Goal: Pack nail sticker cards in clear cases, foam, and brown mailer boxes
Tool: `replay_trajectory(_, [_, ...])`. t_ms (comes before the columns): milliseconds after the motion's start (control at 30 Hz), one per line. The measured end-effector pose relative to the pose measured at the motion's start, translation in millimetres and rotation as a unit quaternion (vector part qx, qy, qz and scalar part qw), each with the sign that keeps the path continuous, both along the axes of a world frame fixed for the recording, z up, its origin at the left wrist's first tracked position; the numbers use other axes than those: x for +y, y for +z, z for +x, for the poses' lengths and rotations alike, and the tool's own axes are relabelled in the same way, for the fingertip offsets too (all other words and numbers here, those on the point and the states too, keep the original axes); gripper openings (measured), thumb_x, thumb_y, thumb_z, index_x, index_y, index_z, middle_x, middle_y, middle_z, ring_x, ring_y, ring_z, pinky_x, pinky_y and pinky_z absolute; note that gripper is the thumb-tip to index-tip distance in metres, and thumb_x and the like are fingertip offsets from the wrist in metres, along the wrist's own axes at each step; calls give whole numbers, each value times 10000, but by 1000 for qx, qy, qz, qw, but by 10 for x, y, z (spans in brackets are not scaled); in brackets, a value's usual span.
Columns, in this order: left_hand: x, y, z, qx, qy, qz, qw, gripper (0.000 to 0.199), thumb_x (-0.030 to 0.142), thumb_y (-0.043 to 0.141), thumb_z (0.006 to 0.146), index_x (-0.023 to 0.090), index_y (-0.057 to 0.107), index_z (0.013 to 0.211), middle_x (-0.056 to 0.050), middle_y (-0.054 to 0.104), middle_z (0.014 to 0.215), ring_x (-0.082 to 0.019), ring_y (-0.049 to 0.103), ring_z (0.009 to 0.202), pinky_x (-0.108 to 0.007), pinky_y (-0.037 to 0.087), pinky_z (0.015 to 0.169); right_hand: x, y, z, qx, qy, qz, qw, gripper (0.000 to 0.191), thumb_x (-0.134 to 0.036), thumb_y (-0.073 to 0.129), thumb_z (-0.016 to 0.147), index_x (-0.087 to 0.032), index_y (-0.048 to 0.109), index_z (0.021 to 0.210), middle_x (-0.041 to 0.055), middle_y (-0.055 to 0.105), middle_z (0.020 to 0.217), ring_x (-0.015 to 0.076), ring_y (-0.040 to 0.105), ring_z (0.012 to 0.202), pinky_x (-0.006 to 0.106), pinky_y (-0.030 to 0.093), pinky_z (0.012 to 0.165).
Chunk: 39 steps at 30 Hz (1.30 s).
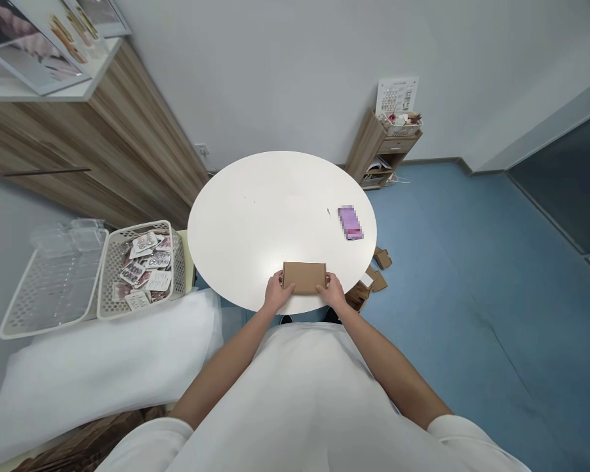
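Observation:
A flat brown cardboard box [305, 278], its lid closed, is held level at the near edge of the white round table [255, 216]. My left hand [278, 292] grips its left end, thumb on top and fingers curled around the side. At the right end, my right hand [332, 292] grips it the same way. The undersides of both hands are hidden, and I cannot tell whether the box rests on the tabletop. Farther back on the table's right side lies a purple item [350, 223], blurred into pixels.
On the left, a white basket [177, 262] holds many small packets, beside another basket [10, 314] of clear plastic cases. White sheeting [118, 360] lies before them. Cardboard boxes [379, 278] sit on the floor at the table's right. A small wooden cabinet [368, 144] stands behind.

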State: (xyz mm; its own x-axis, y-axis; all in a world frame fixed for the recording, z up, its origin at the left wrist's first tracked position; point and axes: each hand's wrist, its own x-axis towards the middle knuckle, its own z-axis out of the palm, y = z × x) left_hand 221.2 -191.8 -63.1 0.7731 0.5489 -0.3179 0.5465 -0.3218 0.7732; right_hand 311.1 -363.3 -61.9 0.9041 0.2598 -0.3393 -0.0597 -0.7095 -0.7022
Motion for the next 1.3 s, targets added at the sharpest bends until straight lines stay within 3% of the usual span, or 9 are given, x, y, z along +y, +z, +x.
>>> replay_trajectory(133, [-159,51,77,-10,11,-26,1000,568,340,599,681,172,428,1196,-120,507,1090,-214,516,976,-320,431,784,-175,-8,100,12,6,50,999,548,-379,606,620,-201,470,1120,72,538,1054,193,537,931,296,428,755])
replay_trajectory(233, [-453,134,276,-19,-15,-44,999,604,386,588,698,190,397,1236,-120,472,1122,-206,517,967,-317,441,783,-515,22,242,2,-31,68,997,561,-455,582,636,-202,480,1127,79,529,1052,201,549,907,318,438,753])
replay_trajectory(400, [-1162,265,826,-35,-110,-66,991,680,436,571,708,198,332,1298,-118,428,1143,-204,514,974,-311,452,780,-1356,66,525,-32,-116,101,988,549,-484,527,690,-207,470,1161,98,499,1101,215,529,958,353,426,831])
replay_trajectory(533, [-1701,281,1299,-33,-201,-61,977,729,453,580,694,195,306,1318,-115,431,1132,-221,497,1004,-329,433,817,-1992,66,692,-37,-190,100,976,551,-494,462,741,-216,426,1215,102,475,1126,215,524,965,359,426,848])
replay_trajectory(767, [-2300,242,1946,5,-295,-27,955,780,450,591,674,149,290,1327,-138,444,1143,-266,436,1091,-361,385,877,-2625,45,969,-13,-222,78,972,603,-489,436,758,-199,364,1281,112,467,1115,213,524,944,361,417,859])
replay_trajectory(900, [-2439,220,2173,8,-320,4,948,767,456,563,691,131,284,1327,-151,435,1187,-270,410,1135,-363,346,925,-2774,17,1135,-3,-212,90,973,624,-481,440,760,-212,326,1312,108,468,1150,202,546,900,369,411,870])
replay_trajectory(1000, [-2460,191,2217,22,-320,29,947,794,449,561,689,101,256,1335,-175,395,1251,-284,371,1186,-372,296,976,-2831,-35,1186,12,-199,93,976,654,-491,456,747,-221,307,1324,107,450,1211,224,534,978,375,410,877])
replay_trajectory(1133, [-2383,152,2088,49,-310,50,948,748,415,548,704,88,280,1321,-187,357,1304,-307,326,1225,-404,279,994,-2860,-141,1139,37,-172,81,981,671,-485,470,738,-201,306,1323,123,411,1266,239,527,1023,361,438,843])
replay_trajectory(1300, [-2166,199,1754,24,-282,43,958,567,392,503,744,141,410,1243,-134,467,1230,-262,433,1144,-389,346,955,-2731,-182,1088,22,-105,93,990,579,-404,489,737,-208,375,1270,110,461,1206,183,592,858,344,470,785])
